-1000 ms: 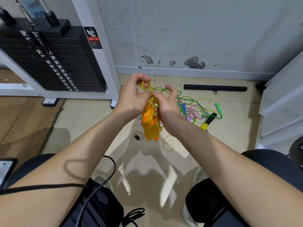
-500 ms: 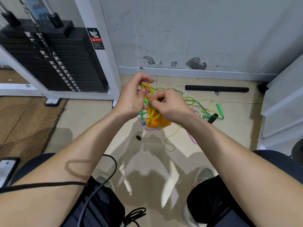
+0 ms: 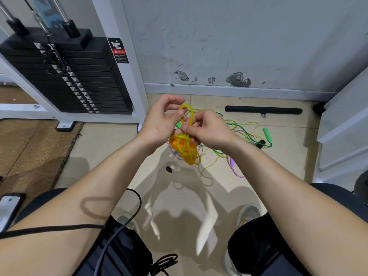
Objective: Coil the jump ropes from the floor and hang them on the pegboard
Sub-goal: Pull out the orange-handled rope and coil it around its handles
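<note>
Beige tile floor (image 3: 111, 148) under a scuffed grey wall (image 3: 239, 46), with a weight stack (image 3: 79, 84) off at the left edge. We've got the yellow jump rope (image 3: 187, 154) bunched up between both hands above the floor, and its orange handles (image 3: 180, 145) are buried in the coils hanging below our knuckles. Our left hand (image 3: 159, 124) has thumb and fingers curled onto the upright loop (image 3: 190, 116) poking out the top, while our right hand (image 3: 209, 130) pinches the cord just under it. Green, purple and pale yellow ropes lie in a tangle (image 3: 245, 134) on the floor behind our hands, with a green handle (image 3: 267, 134) at its right end. Beyond them a black bar (image 3: 262, 111) runs along the baseboard.
</note>
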